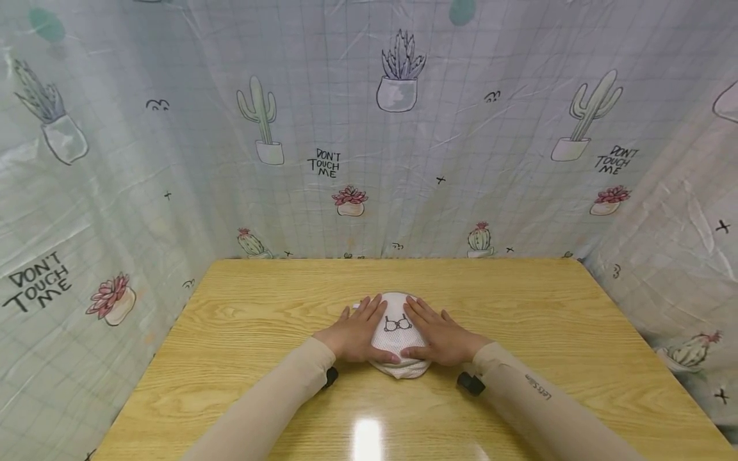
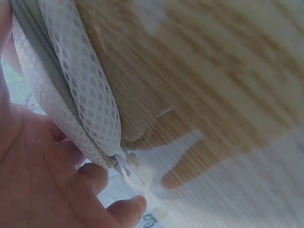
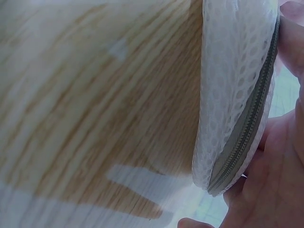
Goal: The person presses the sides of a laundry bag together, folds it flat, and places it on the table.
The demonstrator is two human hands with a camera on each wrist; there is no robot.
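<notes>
A round white mesh bra wash bag (image 1: 399,346) with a bra outline printed on top lies on the table. My left hand (image 1: 356,334) rests on its left side, fingers spread and pointing away, thumb across the near part of the top. Mirroring it, my right hand (image 1: 445,338) lies on the bag's right side, and the two thumbs nearly meet. Both wrist views show the honeycomb mesh side and a grey zipper (image 3: 249,126) round the edge. A small white strip (image 2: 127,170) hangs at the zipper in the left wrist view. The bag's contents are hidden.
The wood-grain table (image 1: 259,307) extends around the bag on all sides. Behind it and at both sides hangs a curtain (image 1: 346,128) printed with cacti. Dark wrist devices sit at both cuffs, including one at the right cuff (image 1: 471,383).
</notes>
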